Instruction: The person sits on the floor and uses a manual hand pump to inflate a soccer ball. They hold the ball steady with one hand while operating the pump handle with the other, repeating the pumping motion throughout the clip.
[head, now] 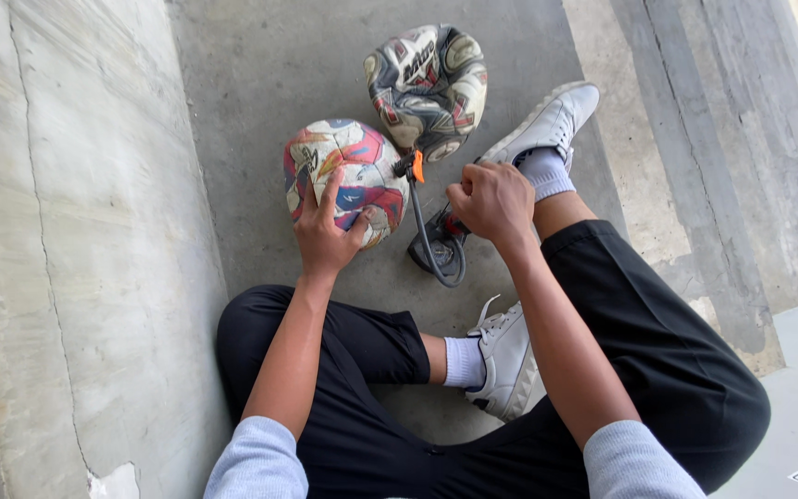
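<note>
Football [348, 176] under left hand [325, 231], pump hose [427, 236] attached

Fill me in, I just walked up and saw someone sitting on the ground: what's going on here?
A person sits on the concrete floor with two soccer balls. The left hand presses on the nearer, pink and white ball. The right hand is closed on top of a small pump, whose hose runs up to that ball. The darker ball lies untouched behind and looks dented, beside a white sneaker.
</note>
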